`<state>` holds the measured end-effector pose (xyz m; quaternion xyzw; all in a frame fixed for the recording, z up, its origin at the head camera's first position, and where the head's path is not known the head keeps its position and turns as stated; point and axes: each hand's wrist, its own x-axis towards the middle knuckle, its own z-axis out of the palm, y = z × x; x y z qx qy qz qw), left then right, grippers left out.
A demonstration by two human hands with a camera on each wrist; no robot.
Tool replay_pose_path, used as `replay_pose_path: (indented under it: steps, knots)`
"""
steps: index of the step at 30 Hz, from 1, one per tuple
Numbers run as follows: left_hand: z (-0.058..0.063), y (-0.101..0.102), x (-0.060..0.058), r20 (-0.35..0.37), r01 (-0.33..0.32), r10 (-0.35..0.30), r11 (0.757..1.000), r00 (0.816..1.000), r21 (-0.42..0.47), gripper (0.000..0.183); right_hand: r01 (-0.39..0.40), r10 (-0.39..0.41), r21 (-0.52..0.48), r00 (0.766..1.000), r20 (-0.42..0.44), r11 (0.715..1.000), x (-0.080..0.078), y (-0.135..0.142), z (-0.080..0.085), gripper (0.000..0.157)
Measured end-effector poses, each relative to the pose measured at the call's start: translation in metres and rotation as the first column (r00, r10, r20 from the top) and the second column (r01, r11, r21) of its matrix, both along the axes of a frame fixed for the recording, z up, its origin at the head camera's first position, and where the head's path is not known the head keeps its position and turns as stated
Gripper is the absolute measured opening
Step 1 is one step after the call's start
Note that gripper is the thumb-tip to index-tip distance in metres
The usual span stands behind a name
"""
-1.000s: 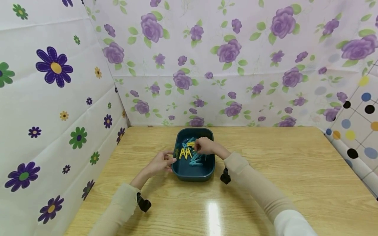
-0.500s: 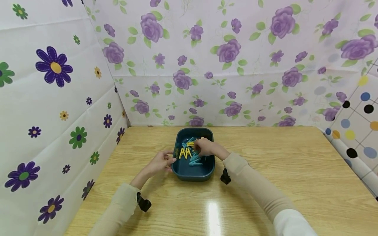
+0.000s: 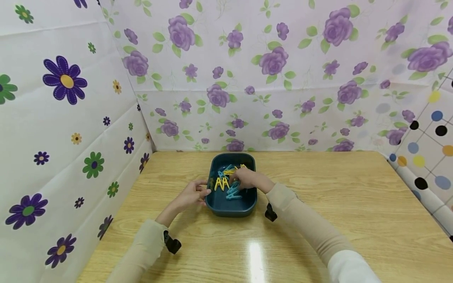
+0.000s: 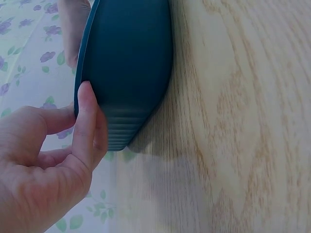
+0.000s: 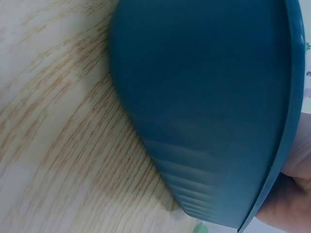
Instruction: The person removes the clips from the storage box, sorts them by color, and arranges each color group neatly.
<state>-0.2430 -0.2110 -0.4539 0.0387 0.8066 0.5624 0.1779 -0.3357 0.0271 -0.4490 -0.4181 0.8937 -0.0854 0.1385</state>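
A dark teal plastic bin (image 3: 231,208) stands on the table with several blue clothespins (image 3: 233,195) and yellow clothespins (image 3: 221,183) inside. At its left rim, my left hand (image 3: 191,195) pinches the edge; the left wrist view shows the thumb on the outer wall and a finger at the rim (image 4: 80,77). My right hand (image 3: 246,177) reaches over the right side into the bin, fingers bent down among the clothespins. Its fingertips are hidden, and I cannot tell whether they hold a clothespin. In the right wrist view the bin's wall (image 5: 204,107) covers most of that hand.
The wooden table (image 3: 318,188) extends widely to the right of the bin. Flower-printed sheets (image 3: 247,78) hang behind it and on the left (image 3: 70,129). A dotted sheet (image 3: 428,157) borders the right side.
My right hand has shifted slightly left inside the bin, and blue clothespins beneath it have moved a little. My left hand has stayed at the rim.
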Motion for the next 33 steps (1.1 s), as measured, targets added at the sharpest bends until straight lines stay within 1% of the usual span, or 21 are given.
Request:
replay_pose_path:
  steps: [3, 5, 8, 12, 16, 20, 22, 26, 30, 33]
  knots:
    - [-0.002, 0.0, 0.0, 0.001, 0.008, -0.008, 1.0, 1.0, -0.003, 0.054, -0.015, 0.015, 0.002, 1.0, -0.001, 1.0, 0.0, 0.001, -0.003, 0.027]
    - [-0.003, 0.0, 0.0, 0.004, 0.013, -0.013, 1.0, 1.0, -0.001, 0.054, -0.005, 0.005, -0.001, 1.0, 0.0, 1.0, 0.001, 0.001, -0.004, 0.026]
    - [-0.003, 0.0, -0.001, 0.01, 0.02, -0.021, 1.0, 1.0, 0.015, 0.054, 0.017, -0.016, -0.032, 1.0, 0.018, 0.999, 0.001, 0.003, -0.003, 0.023]
    - [-0.003, 0.0, -0.001, 0.013, 0.027, -0.027, 0.999, 1.0, 0.028, 0.055, 0.021, -0.019, -0.123, 1.0, 0.018, 0.992, 0.004, 0.007, 0.001, 0.019]
    - [-0.001, -0.001, 0.0, 0.007, 0.021, -0.021, 0.999, 1.0, 0.025, 0.054, 0.03, -0.03, -0.231, 1.0, 0.004, 0.972, 0.004, 0.012, 0.006, 0.016]
    - [0.002, -0.002, 0.0, 0.011, 0.001, -0.002, 1.0, 1.0, 0.028, 0.048, 0.047, -0.05, -0.335, 0.999, -0.001, 0.941, 0.002, 0.017, 0.008, 0.02]
    - [0.002, -0.002, -0.001, 0.019, -0.012, 0.012, 0.999, 1.0, 0.032, 0.044, 0.056, -0.063, -0.397, 0.998, -0.005, 0.916, 0.001, 0.021, 0.008, 0.023]
    - [0.001, -0.003, -0.003, 0.032, -0.023, 0.022, 0.999, 0.999, 0.031, 0.04, 0.078, -0.094, -0.512, 0.996, -0.005, 0.856, -0.001, 0.027, 0.006, 0.022]
    - [-0.002, -0.003, -0.004, 0.04, -0.025, 0.024, 0.999, 0.999, 0.032, 0.04, 0.111, -0.131, -0.572, 0.991, 0.007, 0.812, -0.002, 0.034, 0.002, 0.021]
    - [-0.003, -0.002, -0.003, 0.042, -0.025, 0.023, 0.999, 0.999, 0.036, 0.04, 0.135, -0.152, -0.599, 0.988, 0.022, 0.79, -0.002, 0.039, 0.001, 0.022]
